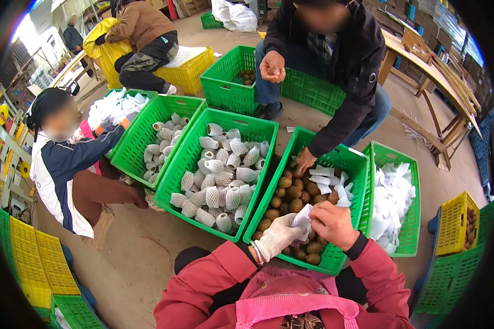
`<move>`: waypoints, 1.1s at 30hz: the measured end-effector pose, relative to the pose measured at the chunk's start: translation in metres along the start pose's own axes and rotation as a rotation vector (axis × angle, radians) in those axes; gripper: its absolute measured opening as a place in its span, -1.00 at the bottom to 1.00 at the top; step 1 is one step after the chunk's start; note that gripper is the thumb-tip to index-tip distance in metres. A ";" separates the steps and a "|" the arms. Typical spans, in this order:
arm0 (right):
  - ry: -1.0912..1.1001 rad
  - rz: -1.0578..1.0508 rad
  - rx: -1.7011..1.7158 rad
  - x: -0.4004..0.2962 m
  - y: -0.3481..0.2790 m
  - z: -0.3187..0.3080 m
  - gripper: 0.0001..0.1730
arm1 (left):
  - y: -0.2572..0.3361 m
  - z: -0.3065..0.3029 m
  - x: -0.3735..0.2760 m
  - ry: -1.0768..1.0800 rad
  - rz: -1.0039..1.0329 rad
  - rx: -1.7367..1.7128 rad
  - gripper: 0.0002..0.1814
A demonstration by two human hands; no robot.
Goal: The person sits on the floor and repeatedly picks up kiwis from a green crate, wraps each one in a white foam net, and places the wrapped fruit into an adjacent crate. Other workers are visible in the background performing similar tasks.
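My left hand [280, 236], in a pale glove, grips a white foam net sleeve [303, 222] over the near part of a green crate [333, 267]. The bare fingers of my right hand [335, 224] pinch the sleeve's upper edge. Whether a fruit is inside it is hidden. Brown kiwifruit [293, 192] lie loose in the crate below, with flat white foam sleeves [322, 181] on top at its far right. To the left, another green crate [160, 201] holds many kiwifruit in foam nets [214, 166].
Across the crate, a person in a dark jacket [364, 78] reaches a hand [303, 161] into the kiwifruit. At left another person [94, 148] reaches into a crate of white sleeves [115, 107]. A green crate of sleeves [416, 197] stands right; a wooden table [440, 82] is behind.
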State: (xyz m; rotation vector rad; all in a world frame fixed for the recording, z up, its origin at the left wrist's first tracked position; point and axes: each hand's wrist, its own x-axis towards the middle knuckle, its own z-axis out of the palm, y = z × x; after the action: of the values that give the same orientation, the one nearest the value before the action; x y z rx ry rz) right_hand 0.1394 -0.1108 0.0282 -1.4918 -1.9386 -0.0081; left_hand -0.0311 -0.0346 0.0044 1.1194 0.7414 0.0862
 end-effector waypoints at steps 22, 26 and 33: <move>-0.107 1.108 1.229 -0.044 0.046 -0.049 -0.82 | -0.016 -0.033 0.076 -0.347 -0.094 0.395 -0.25; 0.636 1.104 1.415 -0.047 0.072 -0.071 -0.80 | -0.024 -0.031 0.151 0.006 0.407 1.458 -0.39; 0.499 1.139 1.332 -0.056 0.067 -0.084 -0.79 | -0.121 -0.050 0.278 0.131 0.752 2.155 -0.72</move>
State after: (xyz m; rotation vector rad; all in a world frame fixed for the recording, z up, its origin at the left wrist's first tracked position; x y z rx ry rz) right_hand 0.2450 -0.1688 0.0380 -1.1611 -0.2259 1.0522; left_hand 0.1161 0.0660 -0.2461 3.4355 0.2176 -0.0588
